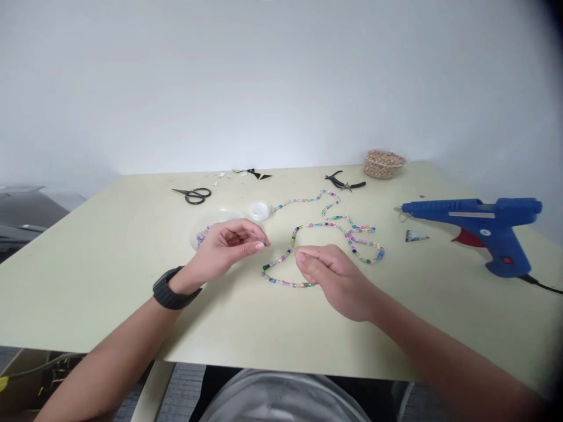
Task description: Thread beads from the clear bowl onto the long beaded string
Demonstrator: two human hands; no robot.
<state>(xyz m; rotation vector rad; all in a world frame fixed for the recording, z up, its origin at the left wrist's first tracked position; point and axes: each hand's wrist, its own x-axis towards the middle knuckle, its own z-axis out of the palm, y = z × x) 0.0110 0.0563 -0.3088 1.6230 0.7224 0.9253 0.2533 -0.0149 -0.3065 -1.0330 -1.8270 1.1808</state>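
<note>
My left hand (231, 246), with a dark watch (176, 288) on its wrist, pinches a small bead (264, 241) between thumb and forefinger. Facing it, a short gap away, my right hand (336, 275) is closed in a pinch; whatever its fingertips hold is too thin or small to make out. A long strand of multicoloured beads (294, 239) loops over the table, and part of it disappears behind my right hand. Partly covered by my left hand is a clear shallow dish (194, 234) with loose beads (202, 235). The strand's far end reaches a small white spool (260, 211).
Black-handled scissors (193, 195) lie at the back left, dark scraps (257, 174) near the wall. Pliers (344, 181) and a tub of tan pellets (383, 164) are at the back right. A blue glue gun (484, 225) and a small silvery piece (416, 236) occupy the right side.
</note>
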